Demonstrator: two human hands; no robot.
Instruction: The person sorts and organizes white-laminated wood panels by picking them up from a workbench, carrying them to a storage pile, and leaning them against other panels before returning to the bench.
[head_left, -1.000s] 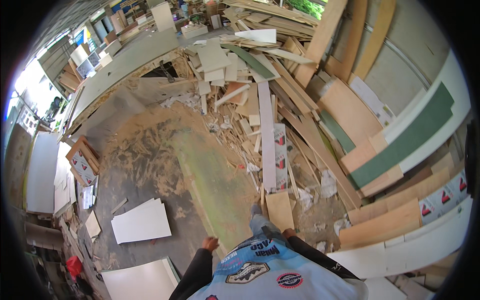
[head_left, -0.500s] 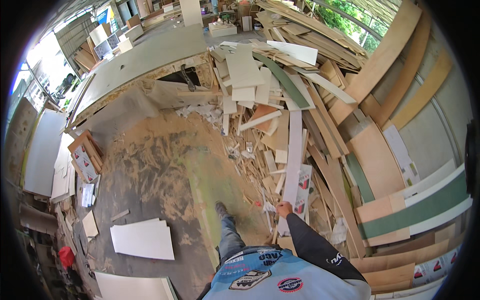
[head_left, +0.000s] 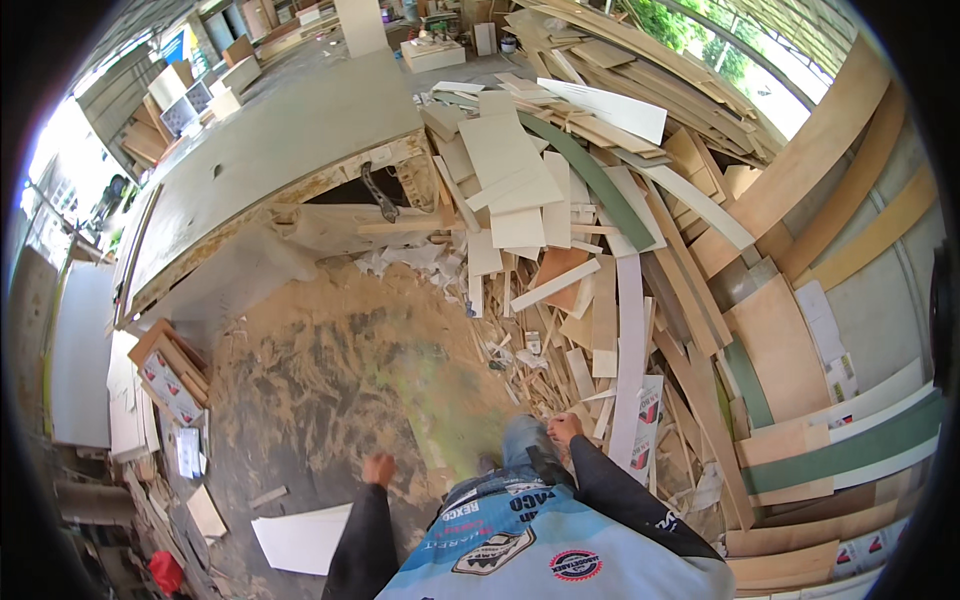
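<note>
My left hand (head_left: 379, 468) hangs over the dusty floor with its fingers curled in. Nothing shows in it. A white board (head_left: 302, 540) lies on the floor just below and left of that hand. Beside my knee, my right hand (head_left: 565, 428) is loosely closed, and no object shows in it. To its right, a long pale strip (head_left: 628, 350) leans among the scrap wood, apart from the fingers. A printed white panel (head_left: 647, 425) stands next to the strip.
A pile of wood offcuts (head_left: 510, 175) spreads ahead and to the right. Large curved planks (head_left: 800, 170) lean along the right side. A wide workbench (head_left: 290, 120) stands at the far left. Brown panels (head_left: 172, 375) lean near its corner. Sawdust (head_left: 330, 300) covers the floor.
My right hand has moved left, away from the long pale strip, to beside my leg. My left hand has come into view. The view has shifted as I step forward.
</note>
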